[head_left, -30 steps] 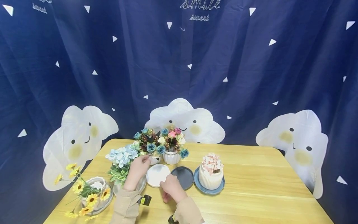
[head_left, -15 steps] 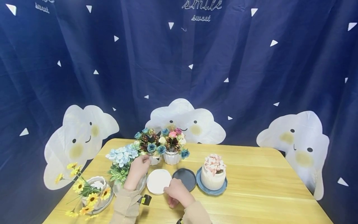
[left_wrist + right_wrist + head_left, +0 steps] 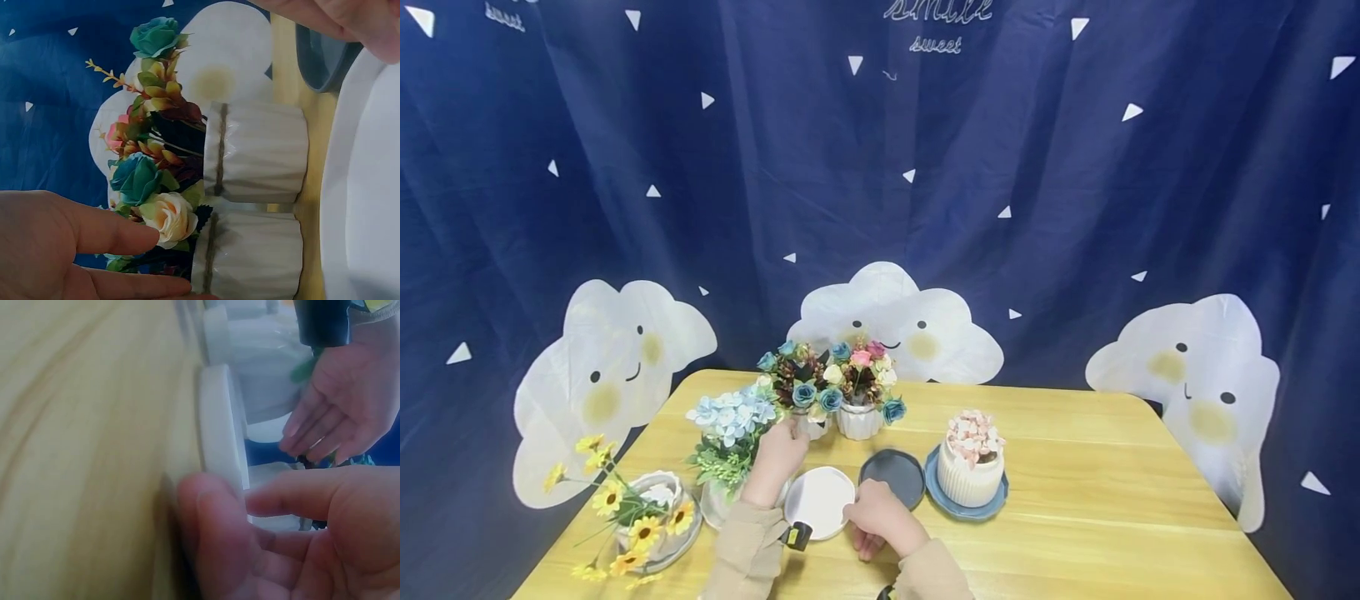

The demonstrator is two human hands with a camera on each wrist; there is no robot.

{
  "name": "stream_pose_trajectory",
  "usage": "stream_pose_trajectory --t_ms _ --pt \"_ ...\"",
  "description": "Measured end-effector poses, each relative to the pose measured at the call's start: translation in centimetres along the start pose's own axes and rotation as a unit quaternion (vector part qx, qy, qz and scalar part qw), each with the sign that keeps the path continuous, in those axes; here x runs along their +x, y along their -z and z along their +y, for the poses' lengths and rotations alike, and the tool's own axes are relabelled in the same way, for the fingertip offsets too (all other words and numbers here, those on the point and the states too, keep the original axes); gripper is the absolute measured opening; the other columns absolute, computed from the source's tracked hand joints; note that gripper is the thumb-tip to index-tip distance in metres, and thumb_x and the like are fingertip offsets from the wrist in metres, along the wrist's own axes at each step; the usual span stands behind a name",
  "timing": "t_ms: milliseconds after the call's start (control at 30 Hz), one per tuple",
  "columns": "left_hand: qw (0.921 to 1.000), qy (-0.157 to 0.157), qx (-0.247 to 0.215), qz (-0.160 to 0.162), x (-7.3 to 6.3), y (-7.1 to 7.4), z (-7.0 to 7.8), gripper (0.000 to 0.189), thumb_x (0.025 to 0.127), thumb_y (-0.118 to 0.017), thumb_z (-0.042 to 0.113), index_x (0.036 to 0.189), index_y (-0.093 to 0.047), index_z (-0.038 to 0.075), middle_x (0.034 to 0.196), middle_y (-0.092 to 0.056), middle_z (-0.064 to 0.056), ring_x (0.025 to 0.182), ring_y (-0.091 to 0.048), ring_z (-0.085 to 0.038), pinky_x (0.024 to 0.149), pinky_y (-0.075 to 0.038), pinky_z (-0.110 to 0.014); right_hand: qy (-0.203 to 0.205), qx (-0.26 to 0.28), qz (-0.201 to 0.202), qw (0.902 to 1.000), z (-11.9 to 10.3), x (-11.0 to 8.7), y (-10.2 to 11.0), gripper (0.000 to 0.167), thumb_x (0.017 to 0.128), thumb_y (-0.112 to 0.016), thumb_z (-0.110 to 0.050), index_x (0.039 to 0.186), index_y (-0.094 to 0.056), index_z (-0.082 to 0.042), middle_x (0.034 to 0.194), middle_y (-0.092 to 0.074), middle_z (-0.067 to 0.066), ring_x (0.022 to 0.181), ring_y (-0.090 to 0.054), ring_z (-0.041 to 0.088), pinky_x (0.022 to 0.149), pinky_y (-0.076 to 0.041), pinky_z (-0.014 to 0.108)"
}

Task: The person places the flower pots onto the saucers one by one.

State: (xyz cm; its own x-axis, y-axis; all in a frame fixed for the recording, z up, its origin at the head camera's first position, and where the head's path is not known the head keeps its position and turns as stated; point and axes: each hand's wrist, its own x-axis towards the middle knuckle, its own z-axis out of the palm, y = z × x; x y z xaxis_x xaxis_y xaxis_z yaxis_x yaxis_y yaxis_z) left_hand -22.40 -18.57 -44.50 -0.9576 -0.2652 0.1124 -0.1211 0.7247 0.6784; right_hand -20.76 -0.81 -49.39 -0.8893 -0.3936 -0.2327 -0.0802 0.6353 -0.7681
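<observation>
My right hand (image 3: 883, 512) pinches the right rim of a round white saucer (image 3: 822, 502) at the middle of the table; the right wrist view shows its thumb and fingers on the edge. My left hand (image 3: 781, 457) is by the nearer-left of two white ribbed pots (image 3: 253, 253) with twine round their rims. In the left wrist view its fingers are extended, near the cream rose (image 3: 172, 219) and that pot's rim; whether they touch is unclear. Teal, pink and cream roses fill these pots. The second ribbed pot (image 3: 860, 422) stands to the right.
A dark round saucer (image 3: 892, 478) lies right of the white one. Farther right, a cream pot of pink flowers (image 3: 972, 471) stands on a blue saucer (image 3: 992, 508). To the left are a pot of blue hydrangeas (image 3: 730, 425) and a pot of yellow daisies (image 3: 655, 517) on saucers.
The white saucer has come toward the table's front, with my right hand on its rim. My left hand has shifted slightly right. The pots stay where they were.
</observation>
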Motion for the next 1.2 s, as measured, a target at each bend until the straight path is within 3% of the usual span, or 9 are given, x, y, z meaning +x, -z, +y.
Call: stream_pose_trajectory --t_ms 167,400,600,767,867,1000,1133,1200 --pt "0.9998 0.009 -0.016 0.01 0.1 -0.8 -0.1 0.043 0.09 -0.05 0.013 0.122 -0.055 -0.016 0.119 -0.06 -0.036 0.102 -0.063 -0.044 0.088 -0.053 -0.054 0.016 -0.04 0.019 0.9989 0.0 0.3 0.1 0.025 0.082 -0.061 -0.01 0.057 -0.059 -0.006 0.042 -0.058 0.005 0.035 -0.058 0.018 0.059 -0.06 0.033" --pt "0.9994 -0.004 -0.018 0.03 1.3 -1.7 -0.1 0.024 0.087 -0.053 0.014 0.097 -0.059 -0.008 0.102 -0.066 -0.032 0.094 -0.065 -0.044 0.082 -0.054 -0.055 0.022 -0.038 0.012 0.999 0.2 0.4 -0.1 0.024 0.081 -0.061 -0.01 0.057 -0.06 -0.005 0.042 -0.058 0.005 0.033 -0.057 0.018 0.06 -0.06 0.03" --pt "0.9996 -0.001 -0.011 0.028 2.9 -2.2 -0.4 0.021 0.082 -0.058 0.013 0.089 -0.065 -0.005 0.101 -0.067 -0.031 0.094 -0.065 -0.048 0.081 -0.054 -0.056 0.024 -0.047 0.015 0.9985 0.3 0.6 0.0 0.025 0.081 -0.061 -0.011 0.057 -0.06 -0.006 0.042 -0.058 0.004 0.035 -0.059 0.018 0.067 -0.061 0.033" --pt "0.9993 0.013 -0.012 0.033 3.7 -2.6 -0.7 0.029 0.079 -0.063 0.013 0.093 -0.061 -0.012 0.101 -0.062 -0.033 0.089 -0.064 -0.047 0.078 -0.055 -0.054 0.026 -0.05 0.016 0.9983 0.3 0.4 0.1 0.024 0.081 -0.06 -0.01 0.057 -0.06 -0.006 0.042 -0.058 0.005 0.036 -0.059 0.019 0.067 -0.061 0.033" --pt "0.9993 0.015 -0.012 0.033 4.2 -2.8 -0.9 0.042 0.079 -0.064 0.011 0.106 -0.057 -0.02 0.114 -0.057 -0.038 0.096 -0.063 -0.05 0.083 -0.054 -0.055 0.029 -0.055 0.02 0.9979 0.2 0.4 0.1 0.024 0.08 -0.06 -0.01 0.057 -0.061 -0.006 0.043 -0.059 0.005 0.036 -0.06 0.018 0.07 -0.061 0.034" --pt "0.9995 0.008 0.002 0.03 4.8 -3.1 -1.3 0.052 0.081 -0.059 0.004 0.122 -0.046 -0.025 0.131 -0.046 -0.043 0.101 -0.061 -0.054 0.087 -0.053 -0.057 0.021 -0.037 0.01 0.999 0.2 0.4 0.1 0.024 0.081 -0.06 -0.01 0.058 -0.061 -0.005 0.043 -0.059 0.007 0.037 -0.061 0.023 0.063 -0.061 0.035" --pt "0.9996 0.018 -0.001 0.021 5.2 -3.3 -1.8 0.064 0.08 -0.058 0.003 0.131 -0.031 -0.026 0.128 -0.045 -0.045 0.096 -0.061 -0.056 0.082 -0.054 -0.057 0.02 -0.052 0.012 0.9984 0.1 0.4 0.1 0.025 0.081 -0.061 -0.011 0.057 -0.061 -0.005 0.046 -0.059 0.005 0.045 -0.064 0.022 0.067 -0.061 0.037" --pt "0.9994 0.021 -0.018 0.022 5.4 -3.4 -1.9 0.067 0.081 -0.063 0.008 0.131 -0.032 -0.024 0.126 -0.047 -0.044 0.097 -0.06 -0.056 0.083 -0.053 -0.058 0.019 -0.057 0.012 0.9981 0.1 0.5 0.1 0.025 0.082 -0.062 -0.011 0.058 -0.061 -0.005 0.046 -0.059 0.005 0.046 -0.065 0.021 0.07 -0.061 0.039"
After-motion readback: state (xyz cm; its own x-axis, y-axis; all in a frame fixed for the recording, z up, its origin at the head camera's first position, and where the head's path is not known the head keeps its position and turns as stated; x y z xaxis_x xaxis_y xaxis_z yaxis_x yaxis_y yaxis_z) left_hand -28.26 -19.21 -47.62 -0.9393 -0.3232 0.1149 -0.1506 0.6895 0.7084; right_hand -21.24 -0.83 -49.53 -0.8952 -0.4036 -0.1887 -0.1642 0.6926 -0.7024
